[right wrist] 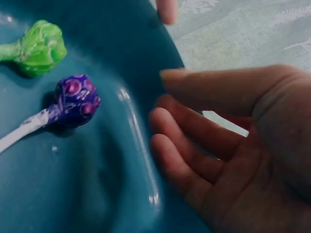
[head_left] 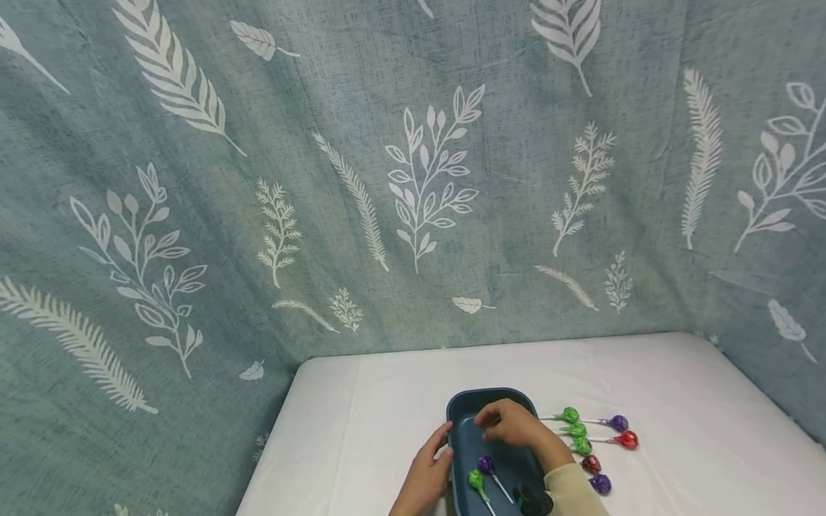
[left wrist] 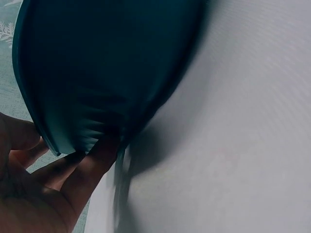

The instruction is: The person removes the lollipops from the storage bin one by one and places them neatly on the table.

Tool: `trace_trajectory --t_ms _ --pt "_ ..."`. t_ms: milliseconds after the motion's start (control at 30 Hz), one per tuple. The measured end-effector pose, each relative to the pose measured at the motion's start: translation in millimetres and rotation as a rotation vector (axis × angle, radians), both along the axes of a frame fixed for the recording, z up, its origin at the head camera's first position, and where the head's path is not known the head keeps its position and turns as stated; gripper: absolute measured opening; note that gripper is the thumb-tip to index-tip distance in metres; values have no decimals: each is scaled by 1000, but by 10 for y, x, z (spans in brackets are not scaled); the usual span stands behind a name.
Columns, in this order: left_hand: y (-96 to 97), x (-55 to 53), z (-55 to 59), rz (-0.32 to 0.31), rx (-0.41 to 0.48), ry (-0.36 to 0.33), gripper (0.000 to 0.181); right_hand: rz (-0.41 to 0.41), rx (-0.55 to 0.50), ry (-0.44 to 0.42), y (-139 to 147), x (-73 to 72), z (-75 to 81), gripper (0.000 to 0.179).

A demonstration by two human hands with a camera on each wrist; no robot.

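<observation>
A dark blue tray [head_left: 480, 395] stands on the table with a green lollipop [right wrist: 41, 48] and a purple lollipop [right wrist: 77, 101] lying inside it. My left hand [head_left: 426, 474] is at the tray's left side, its extended fingers touching the outer wall near the rim, as the left wrist view shows. Over the far part of the tray hovers my right hand [head_left: 516, 424], with loosely bent fingers and nothing between them. In the right wrist view its thumb and fingertips are apart, beside the purple lollipop's head.
Right of the tray lie green lollipops [head_left: 573, 430], purple lollipops [head_left: 618, 423], a red lollipop [head_left: 627, 439] and a dark red lollipop [head_left: 591, 464]; the right arm covers some sticks. A white cloth [head_left: 368, 416] covers the table. Leaf-patterned green fabric [head_left: 503, 215] hangs behind and at both sides.
</observation>
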State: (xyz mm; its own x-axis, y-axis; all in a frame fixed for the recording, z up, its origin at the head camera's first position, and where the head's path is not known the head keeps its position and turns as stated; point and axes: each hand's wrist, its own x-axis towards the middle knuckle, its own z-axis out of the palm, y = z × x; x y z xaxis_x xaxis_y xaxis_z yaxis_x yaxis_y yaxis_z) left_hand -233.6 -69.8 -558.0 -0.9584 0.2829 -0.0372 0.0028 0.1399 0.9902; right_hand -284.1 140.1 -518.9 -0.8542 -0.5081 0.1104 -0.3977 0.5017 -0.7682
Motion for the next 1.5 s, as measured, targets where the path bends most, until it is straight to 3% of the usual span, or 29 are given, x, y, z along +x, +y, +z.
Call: trace_trajectory --t_ms 167,467,767,1100,1233,1500 --pt "-12 -1 2 -6 -22 42 42 90 20 -56 -18 22 -34 23" --pt "-25 36 133 -32 2 55 41 139 61 -108 -18 33 -85 29" --pt "-14 14 9 -20 -59 112 41 158 69 -173 12 16 -203 27" --pt "-14 -17 7 -7 -56 75 41 149 92 -195 7 32 -194 25" --pt "-6 -14 6 -5 -65 83 41 138 70 -193 30 23 -203 22" --pt "3 3 8 -8 -27 77 41 199 -63 -231 89 -16 -210 20"
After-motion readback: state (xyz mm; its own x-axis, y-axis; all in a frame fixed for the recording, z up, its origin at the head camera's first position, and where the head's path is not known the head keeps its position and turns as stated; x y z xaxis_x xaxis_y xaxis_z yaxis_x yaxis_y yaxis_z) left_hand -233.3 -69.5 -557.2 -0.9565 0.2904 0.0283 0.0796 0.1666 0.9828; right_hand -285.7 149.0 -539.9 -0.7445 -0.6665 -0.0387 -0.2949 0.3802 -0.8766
